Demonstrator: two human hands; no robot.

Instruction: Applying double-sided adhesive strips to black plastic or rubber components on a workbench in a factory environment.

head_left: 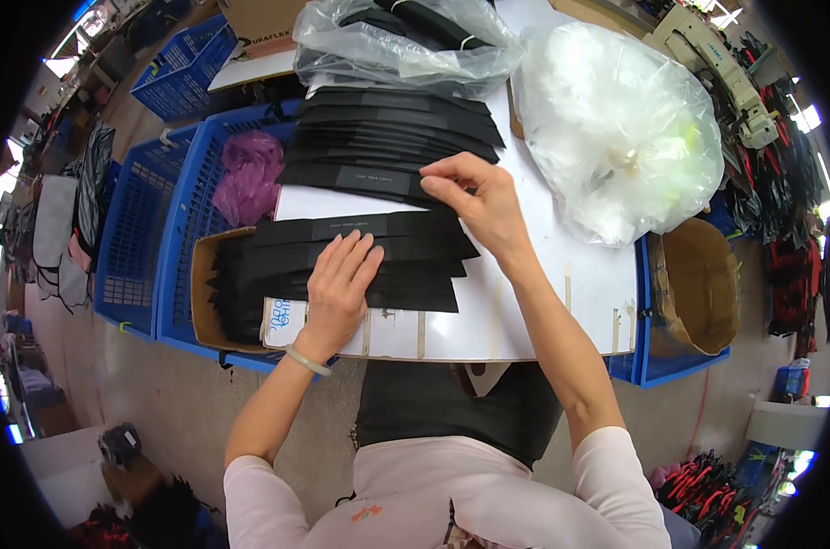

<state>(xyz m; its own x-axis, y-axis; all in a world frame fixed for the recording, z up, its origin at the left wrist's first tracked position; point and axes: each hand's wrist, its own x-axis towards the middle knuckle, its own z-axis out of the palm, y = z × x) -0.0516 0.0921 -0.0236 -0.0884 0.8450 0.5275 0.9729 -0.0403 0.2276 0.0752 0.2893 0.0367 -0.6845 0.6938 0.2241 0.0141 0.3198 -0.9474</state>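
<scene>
We press our left hand (340,284) flat, fingers spread, on the near stack of black strips (369,261), long axes running left-right across the white board (525,302). Our right hand (474,197) pinches a strip's right end (431,186) from the far stack (388,137).

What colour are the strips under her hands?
Black strips, each with a small pale printed mark; the head view shows them.
</scene>
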